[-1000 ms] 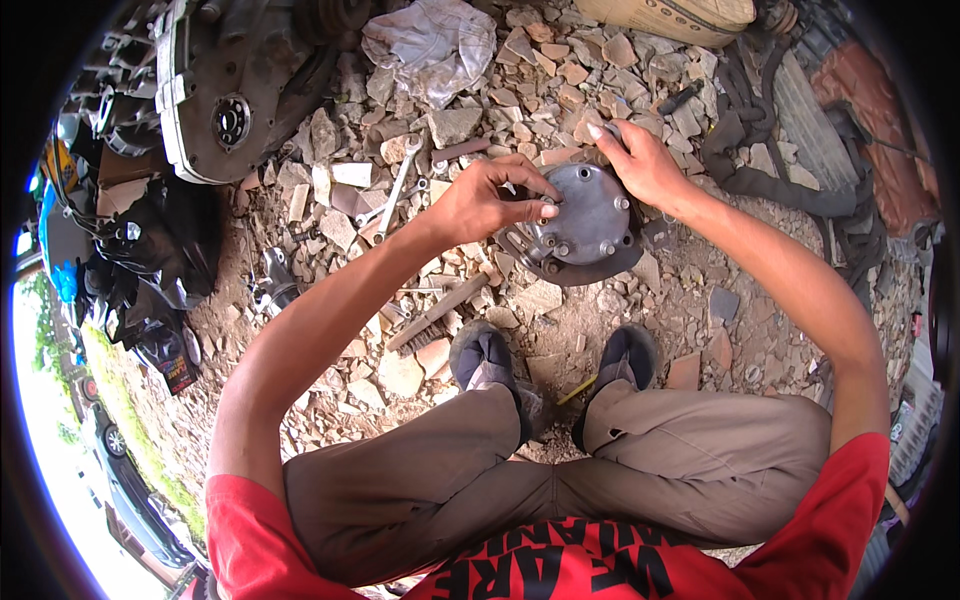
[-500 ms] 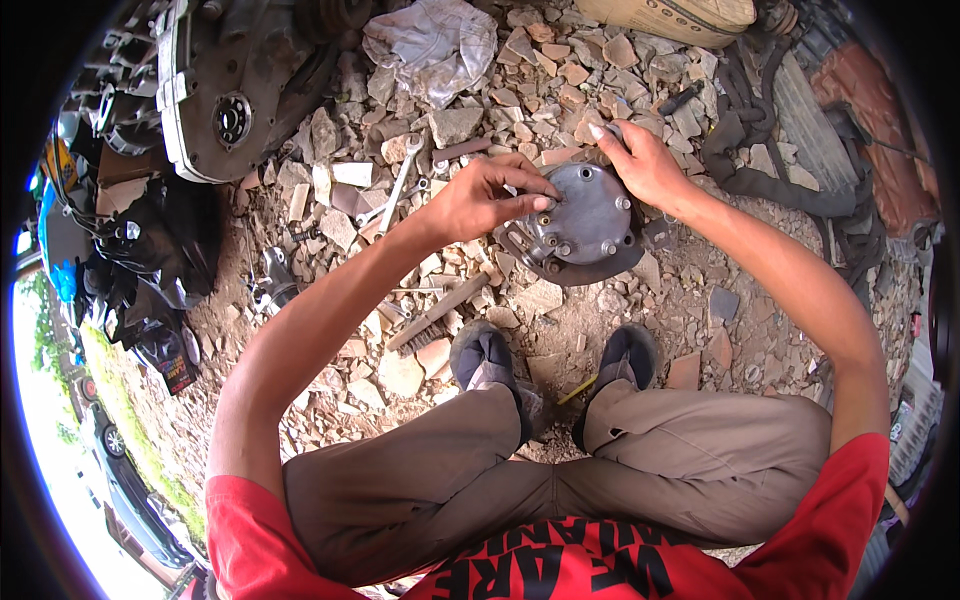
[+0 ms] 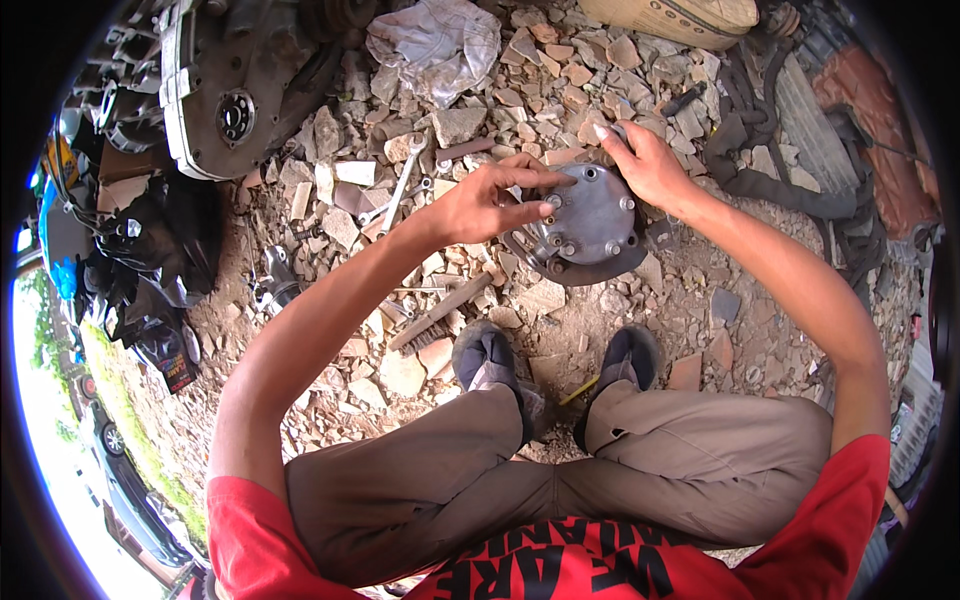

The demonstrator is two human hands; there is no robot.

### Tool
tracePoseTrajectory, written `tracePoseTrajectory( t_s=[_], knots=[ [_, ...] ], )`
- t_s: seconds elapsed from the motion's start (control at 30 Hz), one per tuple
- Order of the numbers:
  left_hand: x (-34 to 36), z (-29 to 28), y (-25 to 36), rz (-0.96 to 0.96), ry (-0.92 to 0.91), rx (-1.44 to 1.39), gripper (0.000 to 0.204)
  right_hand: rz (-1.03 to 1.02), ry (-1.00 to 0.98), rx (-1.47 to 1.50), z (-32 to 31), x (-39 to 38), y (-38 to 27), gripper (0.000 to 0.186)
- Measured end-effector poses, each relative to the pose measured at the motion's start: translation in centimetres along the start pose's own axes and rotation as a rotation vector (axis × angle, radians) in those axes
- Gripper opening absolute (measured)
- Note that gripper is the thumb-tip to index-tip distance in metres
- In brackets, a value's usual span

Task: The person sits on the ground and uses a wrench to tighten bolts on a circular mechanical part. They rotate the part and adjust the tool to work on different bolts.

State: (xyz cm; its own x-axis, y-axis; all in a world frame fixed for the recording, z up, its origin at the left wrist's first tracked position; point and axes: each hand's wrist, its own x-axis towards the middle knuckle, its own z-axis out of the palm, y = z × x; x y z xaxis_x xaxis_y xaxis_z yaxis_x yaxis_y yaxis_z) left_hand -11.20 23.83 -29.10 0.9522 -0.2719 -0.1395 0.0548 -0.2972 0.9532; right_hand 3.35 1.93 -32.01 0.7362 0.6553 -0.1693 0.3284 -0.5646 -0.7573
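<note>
A round grey metal housing (image 3: 600,222) stands on the stony ground before me, its flat cover ringed with bolts. My left hand (image 3: 490,202) is at its left side. The thumb and forefinger are parted around a bolt (image 3: 556,202) in the cover, and the forefinger reaches over the plate. My right hand (image 3: 650,168) is closed at the housing's far right edge, with the thumb stretched out. A bit of something dark shows between thumb and forefinger; the other fingers are mostly hidden, so I cannot tell what they grip.
Left of the housing lie a combination wrench (image 3: 404,184) and a wire brush (image 3: 440,314) among broken stones. A large engine casing (image 3: 205,110) stands at the far left, near black plastic bags (image 3: 170,230). A whitish cloth (image 3: 436,50) lies beyond; dark hose (image 3: 765,190) lies right.
My left thumb and forefinger have spread apart from their pinch, baring the bolt between them. The right hand stays in place at the housing's edge.
</note>
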Motion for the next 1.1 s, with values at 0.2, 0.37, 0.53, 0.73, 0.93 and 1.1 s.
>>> tracePoseTrajectory(
  t_s=[0.2,0.37,0.53,0.73,0.93,1.1],
  knots=[
    [0.3,-0.4,0.0,-0.096,-0.022,0.023,0.028,-0.029,0.029,0.026,0.2,0.0,0.5,0.051],
    [-0.3,0.2,-0.5,-0.020,0.031,-0.003,0.025,-0.003,0.003,-0.008,0.1,0.1,0.1,0.052],
    [0.0,0.1,0.1,-0.042,-0.019,0.078,0.028,-0.024,0.016,0.006,0.1,0.0,0.2,0.052],
    [0.3,0.0,-0.1,-0.015,-0.024,0.094,0.028,-0.021,0.022,0.011,0.1,-0.1,0.0,0.050],
    [0.5,-0.2,0.1,-0.052,-0.071,-0.030,0.027,-0.021,0.020,0.016,0.1,0.0,0.1,0.049],
    [1.1,-0.7,0.3,-0.019,-0.067,0.105,0.027,-0.081,0.090,0.031,0.6,0.0,0.7,0.048]
  ],
)
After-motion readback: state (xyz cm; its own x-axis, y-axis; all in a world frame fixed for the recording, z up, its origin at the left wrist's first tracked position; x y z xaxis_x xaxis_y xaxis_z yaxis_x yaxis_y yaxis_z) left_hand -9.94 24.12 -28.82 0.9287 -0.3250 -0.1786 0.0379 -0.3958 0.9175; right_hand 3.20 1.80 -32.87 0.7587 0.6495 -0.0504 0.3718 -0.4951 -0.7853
